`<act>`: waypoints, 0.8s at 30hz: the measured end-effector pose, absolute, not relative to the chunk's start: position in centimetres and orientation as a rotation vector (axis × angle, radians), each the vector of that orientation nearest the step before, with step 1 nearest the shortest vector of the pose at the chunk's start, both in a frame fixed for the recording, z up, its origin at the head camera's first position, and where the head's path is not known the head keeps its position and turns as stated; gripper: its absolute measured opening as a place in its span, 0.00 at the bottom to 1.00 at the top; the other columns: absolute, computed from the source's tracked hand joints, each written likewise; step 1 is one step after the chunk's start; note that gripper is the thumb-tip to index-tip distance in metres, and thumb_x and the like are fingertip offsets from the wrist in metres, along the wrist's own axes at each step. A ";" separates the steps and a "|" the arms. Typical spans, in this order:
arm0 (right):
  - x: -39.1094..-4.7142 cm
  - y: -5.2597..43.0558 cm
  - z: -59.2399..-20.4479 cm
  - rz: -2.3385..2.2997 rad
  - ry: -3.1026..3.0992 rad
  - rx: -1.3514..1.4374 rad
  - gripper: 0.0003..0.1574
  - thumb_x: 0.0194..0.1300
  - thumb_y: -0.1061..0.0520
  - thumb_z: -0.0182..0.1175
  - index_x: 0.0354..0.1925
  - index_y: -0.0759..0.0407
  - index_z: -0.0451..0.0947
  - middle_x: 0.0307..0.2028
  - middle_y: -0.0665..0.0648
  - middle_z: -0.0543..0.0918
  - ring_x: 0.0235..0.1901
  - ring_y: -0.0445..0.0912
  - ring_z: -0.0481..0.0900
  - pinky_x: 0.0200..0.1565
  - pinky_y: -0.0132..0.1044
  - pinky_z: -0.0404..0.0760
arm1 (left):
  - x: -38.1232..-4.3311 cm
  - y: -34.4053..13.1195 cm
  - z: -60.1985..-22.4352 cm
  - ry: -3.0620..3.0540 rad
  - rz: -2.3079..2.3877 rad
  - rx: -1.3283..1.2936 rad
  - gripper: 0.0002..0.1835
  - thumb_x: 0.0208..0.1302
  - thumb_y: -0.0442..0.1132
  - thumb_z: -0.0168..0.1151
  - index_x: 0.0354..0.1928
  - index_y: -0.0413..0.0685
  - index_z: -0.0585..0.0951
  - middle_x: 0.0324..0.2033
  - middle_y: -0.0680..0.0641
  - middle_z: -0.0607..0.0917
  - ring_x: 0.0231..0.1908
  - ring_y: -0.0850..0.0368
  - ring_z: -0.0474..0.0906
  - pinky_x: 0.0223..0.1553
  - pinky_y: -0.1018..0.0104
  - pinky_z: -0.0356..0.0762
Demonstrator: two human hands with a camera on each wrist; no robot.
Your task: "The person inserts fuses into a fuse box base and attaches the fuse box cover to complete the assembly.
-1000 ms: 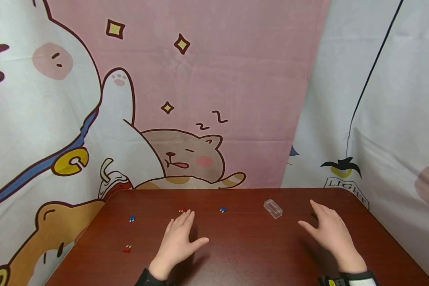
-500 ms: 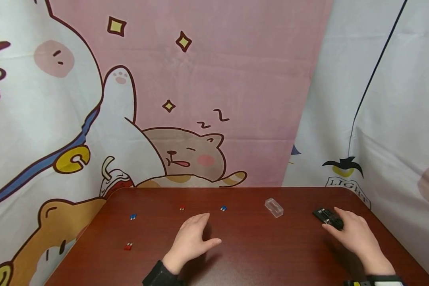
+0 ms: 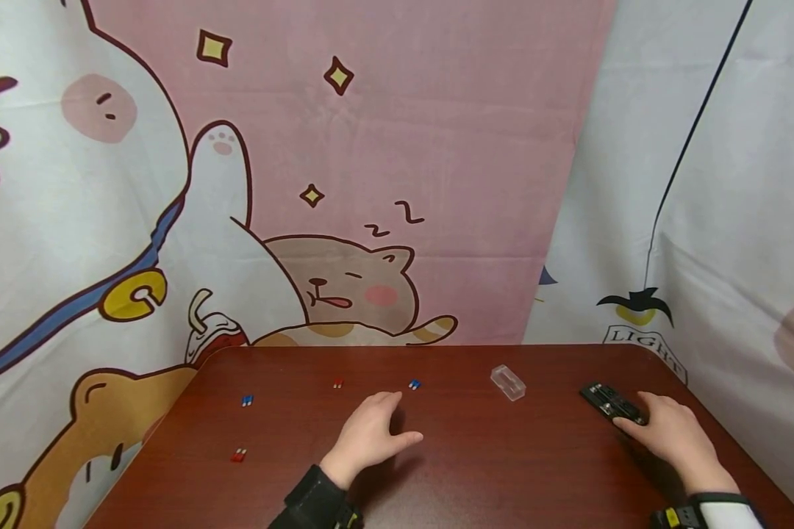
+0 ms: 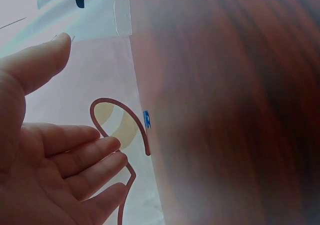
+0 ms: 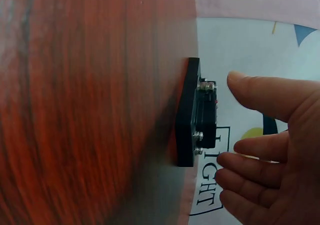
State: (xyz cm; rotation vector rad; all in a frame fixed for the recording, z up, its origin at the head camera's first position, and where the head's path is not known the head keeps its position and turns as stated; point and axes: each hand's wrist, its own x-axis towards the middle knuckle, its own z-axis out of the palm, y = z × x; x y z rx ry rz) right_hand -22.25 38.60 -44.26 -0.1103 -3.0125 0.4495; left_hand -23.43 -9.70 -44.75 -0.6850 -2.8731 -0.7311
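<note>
My right hand [image 3: 678, 437] hovers at the near right end of a black block [image 3: 602, 399]. Its thumb and relaxed fingers are spread around that end in the head view. In the right wrist view, the block [image 5: 186, 117] is a flat black base bearing a smaller black part with metal screws, and the hand [image 5: 270, 150] is apart from it. My left hand [image 3: 367, 437] is held over the middle of the table, thumb out, gripping nothing. The left wrist view shows its fingers [image 4: 90, 157] loosely extended, with a small blue piece [image 4: 146, 119] beyond them.
A clear plastic box [image 3: 508, 383] lies left of the black block. Small two-pronged pieces are scattered leftward: one blue [image 3: 415, 384], one red [image 3: 338, 383], another blue [image 3: 248, 400], another red [image 3: 239, 455]. A printed cloth [image 3: 463, 184] hangs behind the table [image 3: 476, 470].
My right hand has moved right and lower over the near end of the black block, uncovering most of it. My left hand has drifted right, uncovering the red piece at the back.
</note>
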 end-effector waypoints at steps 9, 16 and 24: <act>-22.8 39.0 -44.3 0.490 -3.130 -0.239 0.60 0.53 0.34 0.70 0.55 0.86 0.65 0.49 0.86 0.69 0.44 0.71 0.72 0.47 0.67 0.71 | -23.9 -8.2 -44.8 -2.867 -0.729 -0.713 0.42 0.56 0.60 0.70 0.63 0.34 0.75 0.56 0.38 0.80 0.57 0.43 0.76 0.55 0.47 0.74; -23.3 38.8 -44.1 0.495 -3.178 -0.257 0.56 0.52 0.37 0.72 0.52 0.86 0.67 0.45 0.83 0.72 0.41 0.67 0.74 0.46 0.64 0.73 | -24.1 -7.2 -44.6 -2.889 -0.731 -0.723 0.42 0.56 0.60 0.70 0.62 0.34 0.75 0.57 0.38 0.80 0.58 0.43 0.75 0.55 0.47 0.73; -23.8 38.6 -44.3 0.504 -3.235 -0.271 0.53 0.53 0.38 0.72 0.51 0.85 0.69 0.43 0.81 0.73 0.40 0.65 0.74 0.46 0.63 0.73 | -24.4 -6.2 -44.7 -2.902 -0.700 -0.752 0.41 0.57 0.61 0.70 0.63 0.35 0.75 0.58 0.39 0.80 0.59 0.44 0.75 0.57 0.49 0.73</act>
